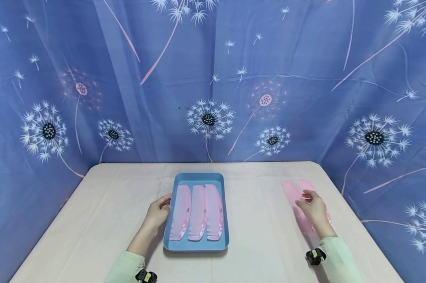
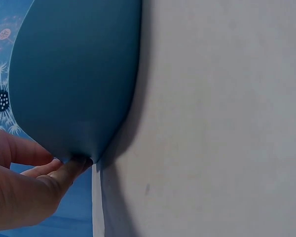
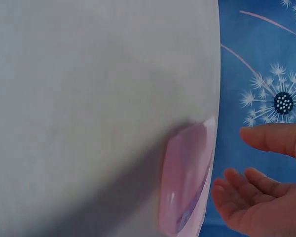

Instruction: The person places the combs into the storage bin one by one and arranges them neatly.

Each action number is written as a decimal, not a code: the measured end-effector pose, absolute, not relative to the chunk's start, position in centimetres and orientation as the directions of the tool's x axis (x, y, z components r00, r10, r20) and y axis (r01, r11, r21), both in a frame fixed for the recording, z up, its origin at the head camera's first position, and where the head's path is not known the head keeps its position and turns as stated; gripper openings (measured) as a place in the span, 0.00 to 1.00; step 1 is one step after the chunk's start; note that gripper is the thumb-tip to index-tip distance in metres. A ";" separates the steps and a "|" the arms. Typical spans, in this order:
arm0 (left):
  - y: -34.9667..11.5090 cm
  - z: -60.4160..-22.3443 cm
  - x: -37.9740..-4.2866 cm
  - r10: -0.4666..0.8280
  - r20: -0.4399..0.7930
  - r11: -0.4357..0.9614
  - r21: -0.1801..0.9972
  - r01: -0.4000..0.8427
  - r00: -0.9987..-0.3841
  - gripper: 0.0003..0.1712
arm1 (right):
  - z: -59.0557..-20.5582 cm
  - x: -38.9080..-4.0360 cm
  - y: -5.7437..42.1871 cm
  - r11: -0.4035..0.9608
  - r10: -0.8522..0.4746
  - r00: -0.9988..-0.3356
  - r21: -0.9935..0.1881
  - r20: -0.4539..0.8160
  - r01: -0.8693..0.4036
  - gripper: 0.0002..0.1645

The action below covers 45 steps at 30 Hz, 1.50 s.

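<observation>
A blue rectangular tray (image 1: 196, 246) stands left of the table's middle, its long side pointing away from me. Three pink combs (image 1: 198, 212) lie side by side in it, teeth toward the left. My left hand (image 1: 157, 214) holds the tray's left edge, pinching it between thumb and fingers in the left wrist view. Over to the right, two more pink combs (image 1: 291, 192) lie on the table, partly covered by my right hand (image 1: 314, 209). That hand hovers over them with relaxed fingers; a gap shows between thumb and fingers in the right wrist view, nothing between them.
The table (image 1: 255, 220) has a pale cloth cover. Blue dandelion-print curtains (image 1: 163, 129) rise along its back, left and right edges. The right-hand combs lie close to the table's right edge, with a stretch of tabletop between them and the tray.
</observation>
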<state>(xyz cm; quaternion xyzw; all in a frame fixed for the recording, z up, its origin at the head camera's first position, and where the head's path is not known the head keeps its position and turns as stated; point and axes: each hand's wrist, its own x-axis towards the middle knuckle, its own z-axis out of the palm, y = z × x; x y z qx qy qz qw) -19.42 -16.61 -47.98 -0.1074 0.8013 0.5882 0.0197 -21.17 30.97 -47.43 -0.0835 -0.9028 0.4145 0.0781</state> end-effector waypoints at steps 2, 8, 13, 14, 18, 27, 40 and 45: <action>-16.6 -48.0 -19.4 -0.150 -0.153 0.286 0.939 -0.191 -0.977 0.30 | -47.5 -21.1 31.2 0.651 0.211 -0.976 -0.752 0.052 0.100 0.35; -16.6 -47.9 -19.3 -0.141 -0.165 0.296 0.934 -0.201 -0.976 0.30 | -47.6 -21.0 31.6 0.662 0.207 -0.978 -0.732 -0.025 0.159 0.38; -16.6 -47.8 -19.4 -0.143 -0.158 0.299 0.934 -0.195 -0.977 0.30 | -47.7 -21.2 31.7 0.679 0.193 -0.980 -0.714 -0.055 0.174 0.42; -16.6 -47.8 -19.4 -0.145 -0.157 0.296 0.935 -0.194 -0.977 0.30 | -47.8 -21.3 31.7 0.682 0.188 -0.980 -0.711 -0.058 0.173 0.43; -16.6 -47.8 -19.5 -0.148 -0.159 0.293 0.935 -0.197 -0.976 0.30 | -47.8 -21.5 31.7 0.698 0.177 -0.982 -0.694 -0.070 0.176 0.45; -16.6 -47.8 -19.4 -0.143 -0.160 0.297 0.934 -0.197 -0.977 0.30 | -47.5 -21.7 31.4 0.715 0.181 -0.981 -0.674 -0.074 0.183 0.47; -16.6 -47.7 -19.4 -0.146 -0.163 0.294 0.935 -0.200 -0.976 0.30 | -47.4 -21.8 31.2 0.713 0.200 -0.976 -0.672 -0.081 0.202 0.51; -16.6 -47.7 -19.4 -0.150 -0.180 0.293 0.931 -0.218 -0.972 0.30 | -47.4 -21.9 31.3 0.720 0.220 -0.972 -0.657 -0.088 0.223 0.52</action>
